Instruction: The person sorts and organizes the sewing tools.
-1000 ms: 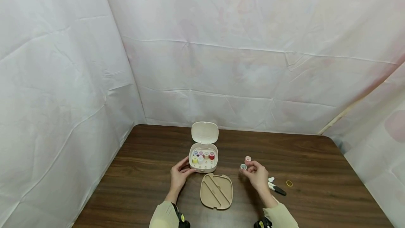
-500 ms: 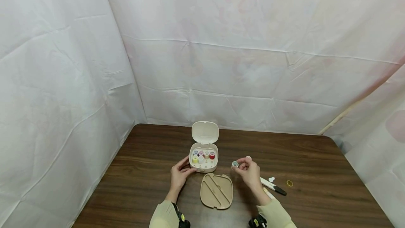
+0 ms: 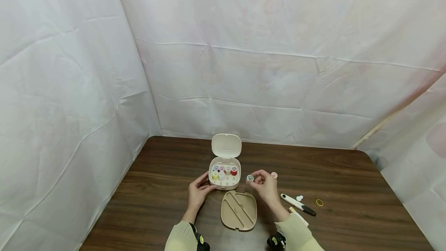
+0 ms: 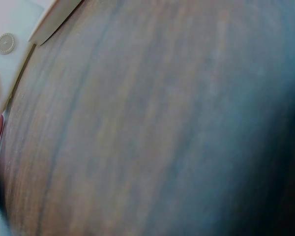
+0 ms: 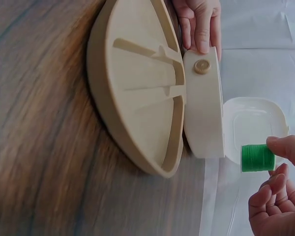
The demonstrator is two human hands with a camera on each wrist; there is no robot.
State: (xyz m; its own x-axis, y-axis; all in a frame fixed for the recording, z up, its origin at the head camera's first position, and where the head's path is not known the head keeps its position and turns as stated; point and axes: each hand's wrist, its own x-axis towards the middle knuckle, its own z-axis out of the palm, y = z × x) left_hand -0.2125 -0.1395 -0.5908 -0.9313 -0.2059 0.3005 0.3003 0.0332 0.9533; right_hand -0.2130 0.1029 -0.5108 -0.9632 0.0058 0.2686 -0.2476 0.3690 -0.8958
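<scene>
My left hand (image 3: 197, 193) holds the white sewing box (image 3: 223, 186) at its front left corner, thumb on the front face and fingers along the side. The box's lid (image 3: 226, 145) stands up behind it. Several thread spools sit inside, among them a yellow spool (image 3: 215, 176) and a red spool (image 3: 234, 171); short pegs show in the front row. Between thumb and fingers, my right hand (image 3: 266, 188) pinches a green thread spool (image 5: 258, 158), just to the right of the box. In the right wrist view, the box's round button (image 5: 202, 66) faces the camera.
A beige divided tray (image 3: 239, 210) lies in front of the box. Right of my right hand are a pink spool (image 3: 274, 174), a white tool with a black end (image 3: 298, 204), a small white piece (image 3: 299, 198), a pale strip (image 3: 298, 216) and a yellow ring (image 3: 319, 202).
My right hand has carried the green spool leftward toward the box, moving away from the pink spool, which stays on the table. The left hand has stayed at the box.
</scene>
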